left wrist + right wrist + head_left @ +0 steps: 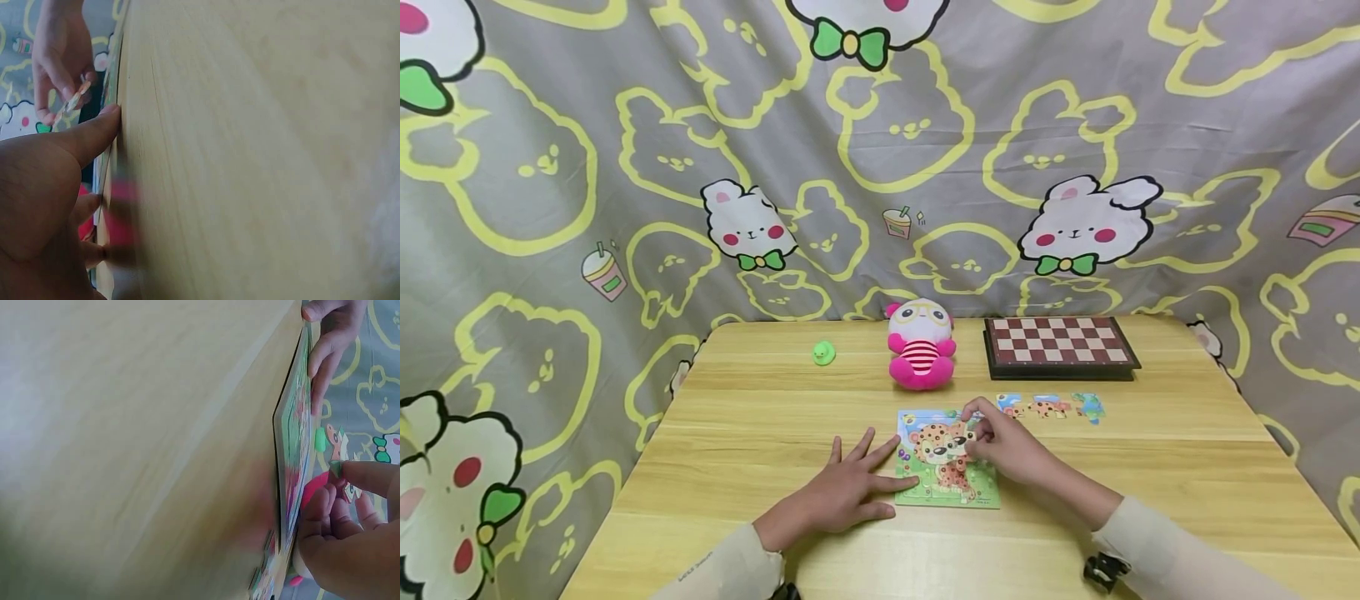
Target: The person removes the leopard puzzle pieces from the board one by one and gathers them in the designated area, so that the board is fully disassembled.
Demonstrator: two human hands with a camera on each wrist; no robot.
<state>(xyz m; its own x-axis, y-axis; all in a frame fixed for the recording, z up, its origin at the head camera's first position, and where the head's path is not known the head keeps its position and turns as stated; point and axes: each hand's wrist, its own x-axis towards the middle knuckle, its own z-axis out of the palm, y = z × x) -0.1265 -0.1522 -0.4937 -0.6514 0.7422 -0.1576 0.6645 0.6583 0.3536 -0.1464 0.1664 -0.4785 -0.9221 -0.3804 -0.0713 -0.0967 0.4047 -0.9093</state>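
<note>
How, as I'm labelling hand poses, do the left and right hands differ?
The left hand lies spread; the right hand is curled. The left hand rests at the left side of the puzzle board, while the right hand pinches a puzzle piece above it. Both are bare.

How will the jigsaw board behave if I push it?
The jigsaw board looks stiff, judging by its straight edge. Being thin, it's probably light. Lying flat on the wood-grain table, it should slide rather than tip.

Nothing readable; lettering (696, 567) on left sleeve (737, 567) and small print (982, 502) on puzzle board (936, 497) too tiny.
</note>
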